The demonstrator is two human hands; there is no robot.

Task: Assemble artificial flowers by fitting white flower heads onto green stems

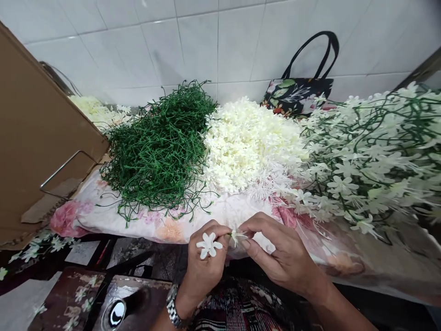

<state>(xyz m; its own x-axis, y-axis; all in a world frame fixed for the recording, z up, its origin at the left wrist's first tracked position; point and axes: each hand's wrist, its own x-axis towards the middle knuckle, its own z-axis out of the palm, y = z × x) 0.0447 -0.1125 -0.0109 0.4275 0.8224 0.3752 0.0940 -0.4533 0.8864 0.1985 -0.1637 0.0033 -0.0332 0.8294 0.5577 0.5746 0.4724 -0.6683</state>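
Note:
My left hand [203, 271], with a metal watch [172, 305] on its wrist, is closed on a thin green artificial stem; most of the stem is hidden in the fingers. A white artificial flower [208, 245] stands out over the back of this hand. Between the two hands sits a smaller white flower [236, 236] at the stem's tip. Thumb and forefinger of my right hand [282, 255] pinch this flower from the right. Beyond the hands lie a heap of green stems [158, 147] and a mound of loose cream-white blossoms [244, 142].
Assembled white flowers on stems [372, 170] spread over the right side of the floral cloth [151, 225]. A cardboard box [41, 133] stands at left. Against the tiled wall [196, 46] leans a floral handbag [299, 95]. A brown stool-like surface [138, 294] is low at left.

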